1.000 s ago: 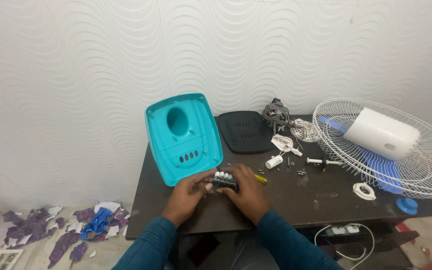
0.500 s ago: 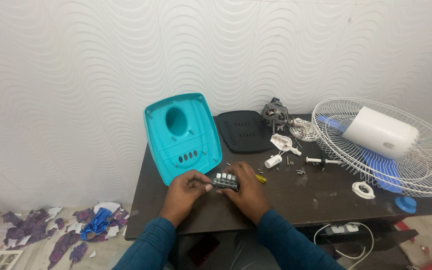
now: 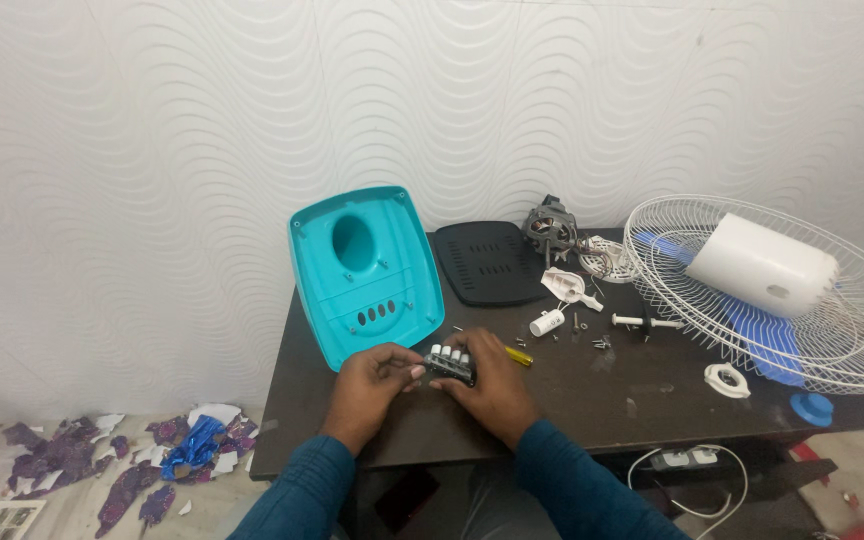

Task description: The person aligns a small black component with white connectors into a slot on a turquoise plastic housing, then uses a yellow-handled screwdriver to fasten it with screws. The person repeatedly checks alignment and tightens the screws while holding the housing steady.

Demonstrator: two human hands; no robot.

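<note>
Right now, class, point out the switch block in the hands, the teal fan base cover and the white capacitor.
switch block point(image 3: 450, 364), head view, its dark body
teal cover point(image 3: 366, 272), head view, its flat middle
capacitor point(image 3: 547, 322), head view, its white barrel

Both forearms wear long, dark teal-blue sleeves reaching the wrists; the left hand point(image 3: 370, 384) and right hand point(image 3: 497, 388) are bare.

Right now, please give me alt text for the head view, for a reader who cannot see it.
Both hands, left hand and right hand, hold a small switch block over a dark table. Behind lie a teal cover, a black plate, a motor and a fan guard.
</note>
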